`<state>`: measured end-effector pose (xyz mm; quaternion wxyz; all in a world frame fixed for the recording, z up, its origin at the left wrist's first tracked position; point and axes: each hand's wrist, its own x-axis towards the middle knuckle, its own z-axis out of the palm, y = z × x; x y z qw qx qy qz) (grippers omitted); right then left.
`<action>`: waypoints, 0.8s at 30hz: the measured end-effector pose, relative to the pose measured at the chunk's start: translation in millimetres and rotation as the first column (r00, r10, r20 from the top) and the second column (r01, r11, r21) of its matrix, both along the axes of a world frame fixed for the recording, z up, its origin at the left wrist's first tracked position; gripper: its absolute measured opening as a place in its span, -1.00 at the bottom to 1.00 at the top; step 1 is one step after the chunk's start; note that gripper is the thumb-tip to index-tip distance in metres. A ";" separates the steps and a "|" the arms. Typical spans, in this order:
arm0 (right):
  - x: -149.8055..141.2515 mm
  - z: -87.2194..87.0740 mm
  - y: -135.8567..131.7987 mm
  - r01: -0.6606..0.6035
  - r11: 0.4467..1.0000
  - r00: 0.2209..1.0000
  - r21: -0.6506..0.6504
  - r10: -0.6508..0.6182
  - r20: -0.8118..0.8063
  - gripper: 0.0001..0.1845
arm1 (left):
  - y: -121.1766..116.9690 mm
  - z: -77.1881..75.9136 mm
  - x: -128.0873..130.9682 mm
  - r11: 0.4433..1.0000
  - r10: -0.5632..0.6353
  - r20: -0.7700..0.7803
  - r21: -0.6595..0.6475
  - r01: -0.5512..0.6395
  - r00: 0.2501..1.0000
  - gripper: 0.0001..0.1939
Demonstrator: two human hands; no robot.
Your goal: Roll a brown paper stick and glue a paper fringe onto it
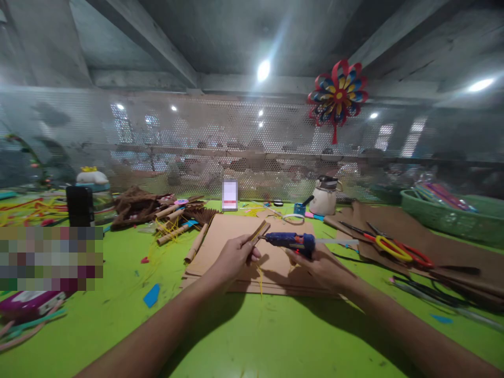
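Note:
My right hand (321, 265) is wrapped round a blue hot glue gun (289, 241), with a pale glue stick (336, 242) sticking out of its back end. The nozzle points left and meets, or nearly meets, a narrow folded strip of brown cardboard (259, 231). My left hand (239, 257) pinches that strip by its lower end. Beneath both hands lies a stack of brown cardboard sheets (220, 231), with yellow string (260, 281) hanging over it.
Rolled cardboard tubes (196, 244) and tangled yellow string lie left of the stack. Scissors with yellow and red handles (394, 249) rest on brown paper (452, 236) to the right. A kettle-like jug (323, 197), a lit phone (230, 196) and a green basket (444, 215) stand behind.

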<state>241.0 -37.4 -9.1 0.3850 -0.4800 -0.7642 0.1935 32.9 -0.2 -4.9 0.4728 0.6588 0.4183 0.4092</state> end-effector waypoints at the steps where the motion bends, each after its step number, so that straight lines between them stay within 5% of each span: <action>1: -0.1 1.1 -0.4 -0.006 1.000 1.000 0.003 0.006 -0.007 -0.64 | 0.0 -0.1 0.1 1.000 0.004 0.001 -0.005 -0.004 1.000 -0.82; 24: 3.6 -8.2 8.5 0.086 0.994 0.996 0.064 -0.086 0.002 -0.63 | 0.7 1.7 0.5 1.000 0.022 -0.012 -0.018 -0.022 1.000 -0.81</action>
